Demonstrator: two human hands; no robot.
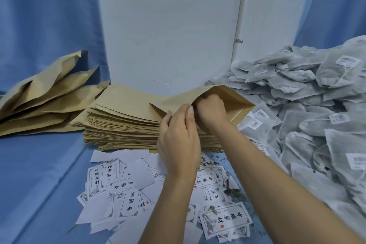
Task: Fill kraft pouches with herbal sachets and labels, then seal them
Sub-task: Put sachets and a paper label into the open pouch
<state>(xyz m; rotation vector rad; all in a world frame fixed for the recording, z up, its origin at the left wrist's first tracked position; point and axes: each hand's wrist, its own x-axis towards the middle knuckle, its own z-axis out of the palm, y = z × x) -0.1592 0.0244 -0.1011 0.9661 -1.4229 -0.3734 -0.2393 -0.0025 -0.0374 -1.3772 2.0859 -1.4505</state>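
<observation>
Kraft pouch (pixel 234 96) around right hand (pixel 211 110), wrist-deep

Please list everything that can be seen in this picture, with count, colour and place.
open kraft pouch: one, brown, centre, over the stack
flat kraft pouches: one thick stack, brown, centre
bulging kraft pouches: several, brown, left
herbal sachets: large heap, grey-white, right
paper labels: many, white with black print, front
herb crumbs: some, greenish, among the labels
cloth: one, blue, under everything
panel: one, white, behind
left hand: one, holds the pouch's mouth edge
right hand: one, inside the pouch mouth, fingers curled
</observation>
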